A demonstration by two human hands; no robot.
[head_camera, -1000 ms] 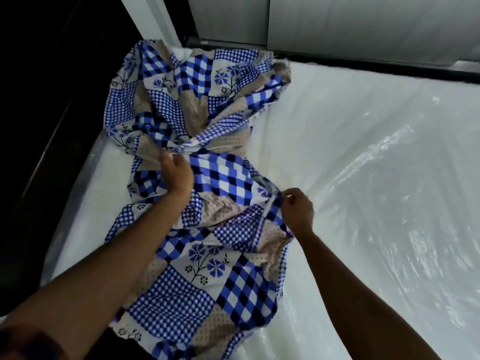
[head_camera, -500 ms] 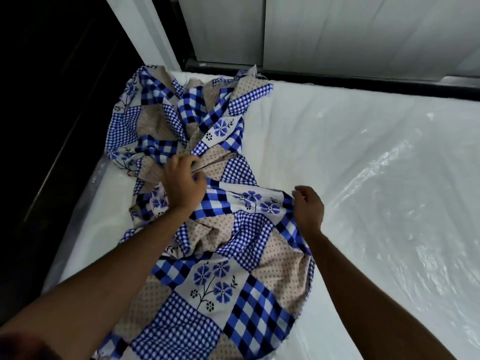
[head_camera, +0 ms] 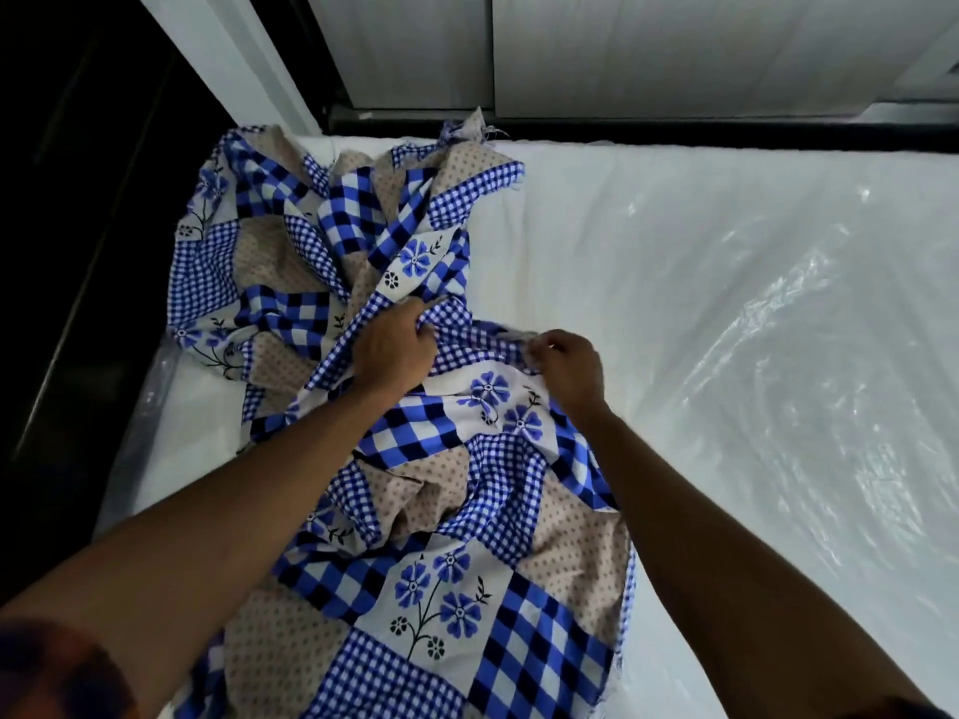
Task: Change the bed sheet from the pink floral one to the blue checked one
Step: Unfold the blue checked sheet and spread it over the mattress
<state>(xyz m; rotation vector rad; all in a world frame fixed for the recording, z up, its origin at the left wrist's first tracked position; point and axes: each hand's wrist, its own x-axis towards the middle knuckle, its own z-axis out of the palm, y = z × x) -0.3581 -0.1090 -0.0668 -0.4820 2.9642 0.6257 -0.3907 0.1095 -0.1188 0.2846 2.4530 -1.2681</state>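
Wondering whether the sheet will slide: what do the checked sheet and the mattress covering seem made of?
Blue checked sheet: thin woven cloth, probably cotton, matte; soft crumpled folds, frayed far edge. Mattress covering: clear plastic film, glossy; wrinkles with bright glare streaks.

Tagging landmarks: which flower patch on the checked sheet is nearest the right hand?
The flower patch right against the right hand, toward the left hand; the others lie farther off on the blue checked sheet.

The plastic-wrapped mattress (head_camera: 726, 355) lies bare to the right of the bunched blue checked sheet (head_camera: 441, 589), open for a reach (a narrow strip shows on its left too). A dark rail (head_camera: 674, 132) and pale wall panels (head_camera: 674, 49) close off the far edge of the bed
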